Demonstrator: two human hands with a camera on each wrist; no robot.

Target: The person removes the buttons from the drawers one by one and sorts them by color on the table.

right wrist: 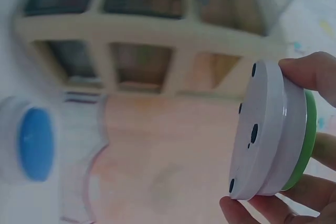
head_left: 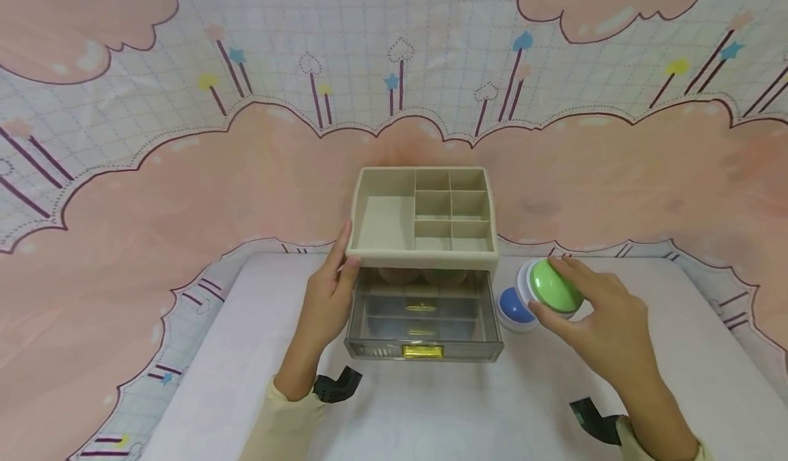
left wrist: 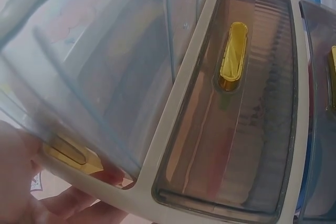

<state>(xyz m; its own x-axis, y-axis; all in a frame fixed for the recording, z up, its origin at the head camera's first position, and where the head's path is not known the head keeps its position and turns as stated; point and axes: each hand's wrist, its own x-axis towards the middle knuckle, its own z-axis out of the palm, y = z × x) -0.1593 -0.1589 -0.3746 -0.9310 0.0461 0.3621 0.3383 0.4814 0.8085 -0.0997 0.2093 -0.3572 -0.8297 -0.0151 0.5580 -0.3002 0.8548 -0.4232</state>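
A cream desktop drawer organizer (head_left: 352,235) has its top clear drawer (head_left: 375,351) pulled out, with yellow handles on the drawer fronts. At its left side my left hand (head_left: 329,297) grips the body, thumb toward the front. My right hand (head_left: 606,317) holds a round push button (head_left: 554,286) with a green top and white base, raised to the right of the drawer. In the right wrist view the underside of that push button (right wrist: 257,135) shows, tilted on edge between thumb and fingers. A blue-topped push button (head_left: 516,307) sits on the table, partly hidden behind the green one.
Open compartments (head_left: 433,204) form the organizer's top. It stands on a white table (head_left: 234,351), before a backdrop cloth (head_left: 277,174) with pink clouds. Closed lower drawers (left wrist: 226,114) show in the left wrist view. Pale round shapes (head_left: 443,276) show faintly at the drawer's back.
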